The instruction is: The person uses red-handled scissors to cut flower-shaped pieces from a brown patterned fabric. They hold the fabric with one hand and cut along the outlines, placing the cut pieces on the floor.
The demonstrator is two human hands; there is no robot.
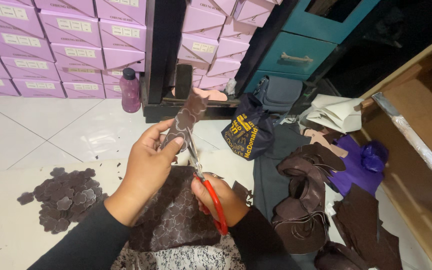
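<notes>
My left hand (148,162) pinches a narrow strip of dark brown material (185,120) marked with pale flower outlines and holds it upright. My right hand (218,200) grips red-handled scissors (203,182), whose blades meet the strip's lower edge beside my left thumb. A larger brown sheet (173,215) with the same flower outlines lies on my lap below both hands. Cut flower-shaped pieces (66,200) form a heap on the floor to the left.
Stacked lilac boxes (71,45) line the back wall. A purple bottle (130,90) stands near them. A dark bag (248,132) lies ahead. Brown offcuts (306,200) and purple material (358,167) pile up on the right beside a wooden cabinet (416,165).
</notes>
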